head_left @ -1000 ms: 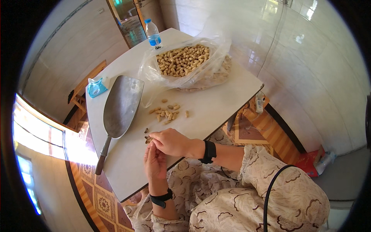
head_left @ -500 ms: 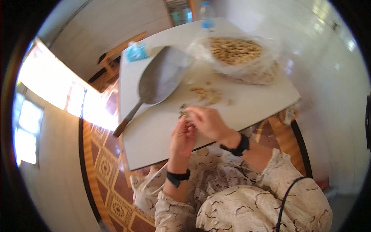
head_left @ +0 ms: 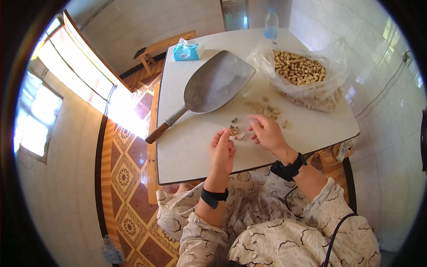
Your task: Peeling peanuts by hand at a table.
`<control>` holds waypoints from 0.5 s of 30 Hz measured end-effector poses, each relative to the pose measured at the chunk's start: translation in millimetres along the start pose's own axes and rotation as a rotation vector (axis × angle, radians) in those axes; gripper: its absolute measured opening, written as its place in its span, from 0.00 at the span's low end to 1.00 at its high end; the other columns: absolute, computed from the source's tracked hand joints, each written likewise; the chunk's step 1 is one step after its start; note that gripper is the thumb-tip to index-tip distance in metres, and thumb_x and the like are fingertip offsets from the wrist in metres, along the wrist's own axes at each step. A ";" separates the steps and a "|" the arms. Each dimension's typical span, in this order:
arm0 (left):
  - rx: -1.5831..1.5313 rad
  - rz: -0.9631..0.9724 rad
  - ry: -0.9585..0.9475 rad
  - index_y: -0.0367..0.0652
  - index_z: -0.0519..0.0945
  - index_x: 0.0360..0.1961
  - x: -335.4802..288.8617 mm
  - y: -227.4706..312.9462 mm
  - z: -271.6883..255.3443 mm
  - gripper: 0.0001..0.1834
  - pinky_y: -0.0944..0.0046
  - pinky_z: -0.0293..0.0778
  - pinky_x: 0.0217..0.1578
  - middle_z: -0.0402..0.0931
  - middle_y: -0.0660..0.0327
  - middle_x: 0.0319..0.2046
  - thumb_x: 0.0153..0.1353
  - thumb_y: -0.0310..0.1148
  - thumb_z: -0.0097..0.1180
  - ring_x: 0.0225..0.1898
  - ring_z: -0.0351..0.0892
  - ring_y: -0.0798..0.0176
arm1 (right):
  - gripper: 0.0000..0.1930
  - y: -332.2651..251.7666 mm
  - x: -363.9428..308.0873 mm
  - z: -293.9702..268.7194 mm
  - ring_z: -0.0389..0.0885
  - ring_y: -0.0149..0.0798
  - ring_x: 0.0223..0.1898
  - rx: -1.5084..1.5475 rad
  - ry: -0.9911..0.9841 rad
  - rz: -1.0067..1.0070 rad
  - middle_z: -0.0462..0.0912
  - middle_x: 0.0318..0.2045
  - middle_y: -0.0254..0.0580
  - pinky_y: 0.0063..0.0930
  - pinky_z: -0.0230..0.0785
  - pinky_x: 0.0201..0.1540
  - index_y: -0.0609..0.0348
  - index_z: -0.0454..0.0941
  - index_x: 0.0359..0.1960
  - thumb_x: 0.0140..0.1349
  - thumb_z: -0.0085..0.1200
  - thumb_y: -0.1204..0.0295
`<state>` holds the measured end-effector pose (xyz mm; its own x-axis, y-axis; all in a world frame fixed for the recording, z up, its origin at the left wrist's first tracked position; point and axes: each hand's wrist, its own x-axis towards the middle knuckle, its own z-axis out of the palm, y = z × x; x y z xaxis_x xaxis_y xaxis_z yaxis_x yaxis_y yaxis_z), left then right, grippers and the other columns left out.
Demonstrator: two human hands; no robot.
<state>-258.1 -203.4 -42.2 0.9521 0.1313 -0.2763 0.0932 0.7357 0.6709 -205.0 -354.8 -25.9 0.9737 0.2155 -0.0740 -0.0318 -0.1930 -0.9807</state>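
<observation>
My left hand [head_left: 222,152] is closed in a pinch at the near side of the table, and whatever its fingers hold is too small to make out. Just beyond its fingertips lie some broken peanut shells [head_left: 239,136], with a dark bit [head_left: 234,120] a little farther off. Apart from it on the right, my right hand [head_left: 270,135] hovers with loosely curved fingers and nothing visible in them. Several loose peanuts [head_left: 268,109] are scattered beyond the right hand. A clear plastic bag [head_left: 336,75] full of unshelled peanuts [head_left: 299,67] stands at the back right.
A large metal scoop [head_left: 215,84] with a wooden handle lies on the white table [head_left: 187,155]. Toward the back are a blue tissue pack [head_left: 186,50] and a plastic bottle [head_left: 271,26]. Beyond the table's far left stands a wooden bench [head_left: 171,42]; a tiled wall rises at right.
My hands were close together and have moved apart, the right one drawing away to the right. The view has shifted, and the shells by the left fingertips now show more plainly.
</observation>
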 end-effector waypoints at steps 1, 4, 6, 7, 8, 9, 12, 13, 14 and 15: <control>0.127 0.056 0.043 0.37 0.73 0.43 0.2 2.2 2.4 0.10 0.79 0.56 0.18 0.61 0.71 0.21 0.63 0.30 0.48 0.20 0.59 0.78 | 0.14 1.6 0.3 -5.8 0.80 0.35 0.25 -0.209 0.049 -0.117 0.81 0.30 0.45 0.29 0.71 0.28 0.64 0.73 0.45 0.59 0.46 0.73; 0.128 0.089 0.054 0.35 0.71 0.46 -1.9 3.4 8.6 0.13 0.78 0.58 0.19 0.62 0.70 0.23 0.64 0.31 0.46 0.22 0.60 0.76 | 0.16 7.7 0.0 -16.0 0.79 0.36 0.30 -0.520 0.129 -0.345 0.80 0.34 0.46 0.27 0.72 0.32 0.59 0.73 0.47 0.56 0.48 0.77; 0.099 0.054 0.078 0.36 0.70 0.48 -4.1 2.3 12.6 0.13 0.77 0.59 0.19 0.62 0.70 0.23 0.64 0.30 0.46 0.22 0.60 0.76 | 0.17 8.7 -0.7 -18.4 0.79 0.39 0.33 -0.553 0.133 -0.383 0.79 0.36 0.46 0.29 0.71 0.35 0.58 0.73 0.47 0.54 0.48 0.79; 0.071 0.020 0.105 0.36 0.70 0.49 -5.0 1.6 13.5 0.14 0.76 0.59 0.19 0.61 0.69 0.23 0.64 0.30 0.45 0.23 0.61 0.76 | 0.19 8.9 -1.4 -19.1 0.79 0.43 0.35 -0.583 0.133 -0.419 0.79 0.37 0.46 0.31 0.71 0.39 0.57 0.73 0.47 0.51 0.48 0.81; 0.072 0.019 0.102 0.36 0.70 0.49 -5.8 1.2 13.3 0.14 0.76 0.59 0.19 0.61 0.69 0.23 0.64 0.30 0.45 0.23 0.61 0.76 | 0.19 9.3 -3.3 -19.1 0.79 0.43 0.35 -0.584 0.136 -0.419 0.79 0.37 0.46 0.31 0.71 0.39 0.57 0.73 0.47 0.51 0.48 0.81; 0.036 0.019 0.107 0.36 0.69 0.50 -5.9 1.3 13.2 0.15 0.76 0.59 0.20 0.61 0.69 0.23 0.64 0.29 0.45 0.23 0.60 0.75 | 0.19 9.7 -5.3 -18.9 0.78 0.44 0.37 -0.632 0.141 -0.414 0.79 0.38 0.45 0.32 0.70 0.40 0.57 0.73 0.47 0.50 0.48 0.82; -0.003 0.033 0.087 0.38 0.68 0.52 -8.6 2.7 11.1 0.15 0.76 0.59 0.19 0.61 0.68 0.24 0.64 0.28 0.43 0.23 0.59 0.75 | 0.19 14.4 -8.2 -17.1 0.77 0.46 0.40 -0.688 0.184 -0.458 0.78 0.38 0.44 0.35 0.70 0.41 0.57 0.73 0.45 0.49 0.48 0.82; -0.007 0.046 0.065 0.39 0.67 0.52 -9.2 3.2 10.5 0.16 0.77 0.58 0.19 0.61 0.68 0.24 0.64 0.28 0.43 0.22 0.59 0.75 | 0.18 15.5 -8.2 -17.2 0.76 0.48 0.40 -0.696 0.219 -0.505 0.78 0.37 0.44 0.38 0.69 0.41 0.57 0.73 0.44 0.50 0.47 0.81; -0.007 0.046 0.061 0.39 0.67 0.52 -9.4 3.7 10.2 0.16 0.77 0.58 0.19 0.61 0.68 0.24 0.64 0.28 0.43 0.22 0.59 0.75 | 0.18 15.3 -8.0 -17.4 0.76 0.48 0.40 -0.697 0.223 -0.506 0.78 0.37 0.44 0.38 0.69 0.41 0.57 0.73 0.44 0.50 0.47 0.81; -0.022 0.012 0.020 0.39 0.67 0.52 -10.3 4.9 9.0 0.16 0.77 0.57 0.18 0.61 0.68 0.24 0.63 0.28 0.42 0.21 0.58 0.75 | 0.18 13.2 -8.7 -15.8 0.76 0.48 0.40 -0.696 0.253 -0.520 0.78 0.37 0.44 0.38 0.69 0.41 0.57 0.73 0.44 0.50 0.47 0.81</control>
<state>-264.9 -207.1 -29.8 0.9470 0.1532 -0.2823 0.0753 0.7483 0.6590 -210.3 -374.3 -35.4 0.8503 0.2362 0.4703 0.4894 -0.6834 -0.5417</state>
